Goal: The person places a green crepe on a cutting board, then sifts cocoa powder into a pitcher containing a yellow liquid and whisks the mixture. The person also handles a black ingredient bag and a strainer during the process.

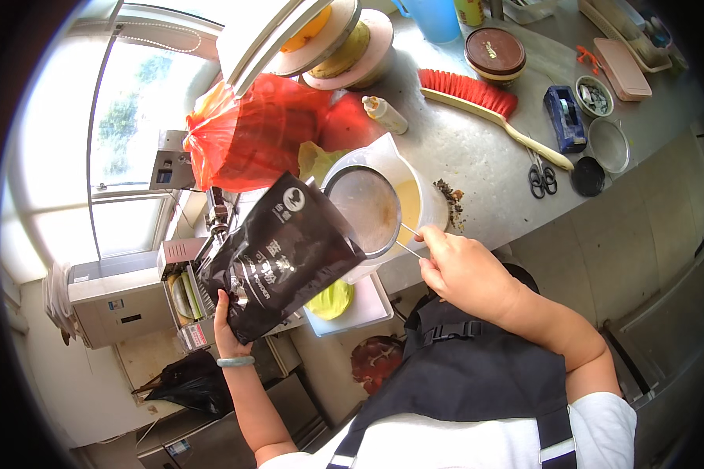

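My left hand (229, 328) grips the lower end of a dark pouch of cocoa powder (281, 258), tilted with its upper edge against the rim of a round mesh sieve (362, 208). The sieve's wire handle is pinched between the thumb and fingers of my right hand (446, 264). Under the sieve stands a translucent plastic pitcher (431, 196) with a pale yellow liquid (409, 202) inside. The mesh shows a faint brownish patch; whether powder is falling cannot be seen.
Dark crumbs (450, 202) lie beside the pitcher. Behind are a red plastic bag (258, 129), a squeeze bottle (385, 115) and a red-bristled brush (469, 91). Scissors (542, 177), a tape dispenser (565, 120) and a small strainer (609, 145) sit to the right. A tray (375, 302) holds something yellow-green.
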Tool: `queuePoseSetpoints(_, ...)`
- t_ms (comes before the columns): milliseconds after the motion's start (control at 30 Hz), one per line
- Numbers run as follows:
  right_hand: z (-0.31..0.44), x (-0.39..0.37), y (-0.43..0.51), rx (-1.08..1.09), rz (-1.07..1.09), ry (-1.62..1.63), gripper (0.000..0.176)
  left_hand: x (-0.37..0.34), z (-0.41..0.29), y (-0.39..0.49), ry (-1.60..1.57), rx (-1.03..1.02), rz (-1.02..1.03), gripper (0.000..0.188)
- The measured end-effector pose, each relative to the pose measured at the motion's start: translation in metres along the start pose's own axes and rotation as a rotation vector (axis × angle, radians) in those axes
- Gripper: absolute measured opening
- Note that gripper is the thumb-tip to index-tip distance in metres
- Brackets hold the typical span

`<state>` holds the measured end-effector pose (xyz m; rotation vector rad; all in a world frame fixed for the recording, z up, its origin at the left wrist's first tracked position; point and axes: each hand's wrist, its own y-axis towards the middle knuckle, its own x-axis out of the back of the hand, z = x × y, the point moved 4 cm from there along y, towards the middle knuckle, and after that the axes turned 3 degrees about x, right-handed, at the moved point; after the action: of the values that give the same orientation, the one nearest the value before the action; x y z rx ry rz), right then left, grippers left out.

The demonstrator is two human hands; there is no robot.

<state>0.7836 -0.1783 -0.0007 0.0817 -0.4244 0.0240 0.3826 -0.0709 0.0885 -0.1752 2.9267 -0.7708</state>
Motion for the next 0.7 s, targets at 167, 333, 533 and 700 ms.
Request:
queuePoseSetpoints(167, -0.001, 0.002, 0.0, -0.001, -0.007, -0.005, 0.023, -0.005, 0.002, -0.001, 0.007, -0.027, 0.012, 0.045)
queuePoseSetpoints(333, 0.0, 0.004, 0.003, -0.003, -0.01, -0.008, 0.023, -0.01, 0.003, 0.001, 0.027, -0.03, 0.048, 0.044)
queuePoseSetpoints(533, 0.0, 0.003, 0.001, -0.039, 0.017, -0.016, 0.023, -0.018, 0.005, 0.004, -0.003, -0.016, 0.029, 0.043)
queuePoseSetpoints(700, 0.001, 0.005, 0.003, -0.033, 0.022, -0.018, 0.023, -0.02, 0.002, 0.004, 0.012, -0.034, 0.066, 0.044)
